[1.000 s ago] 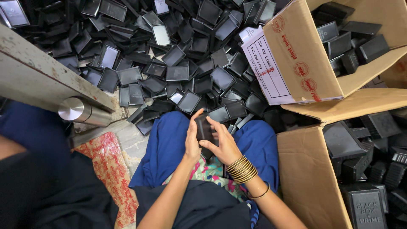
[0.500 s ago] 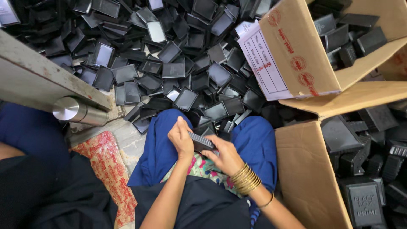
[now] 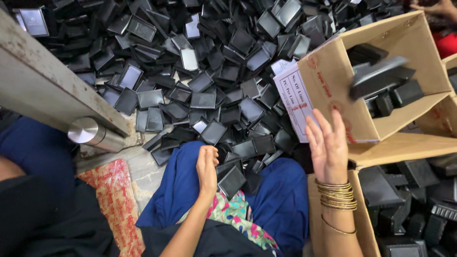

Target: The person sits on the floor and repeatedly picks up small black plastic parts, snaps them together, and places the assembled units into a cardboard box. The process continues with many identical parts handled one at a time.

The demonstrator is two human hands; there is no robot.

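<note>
The right hand [image 3: 328, 145] is raised, fingers spread and empty, beside the tilted brown cardboard box [image 3: 333, 90], where a blurred black rectangular plastic case [image 3: 378, 78] hangs above its opening. The left hand [image 3: 207, 167] rests loosely curled on the blue-trousered lap [image 3: 183, 183], just beside black plastic trays [image 3: 232, 181] at the heap's near edge.

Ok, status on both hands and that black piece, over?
Right hand open, empty, raised beside the cardboard box. Black piece blurred in mid-air over the box opening. Left hand curled at the lap, beside black trays. Nothing blocking.
</note>
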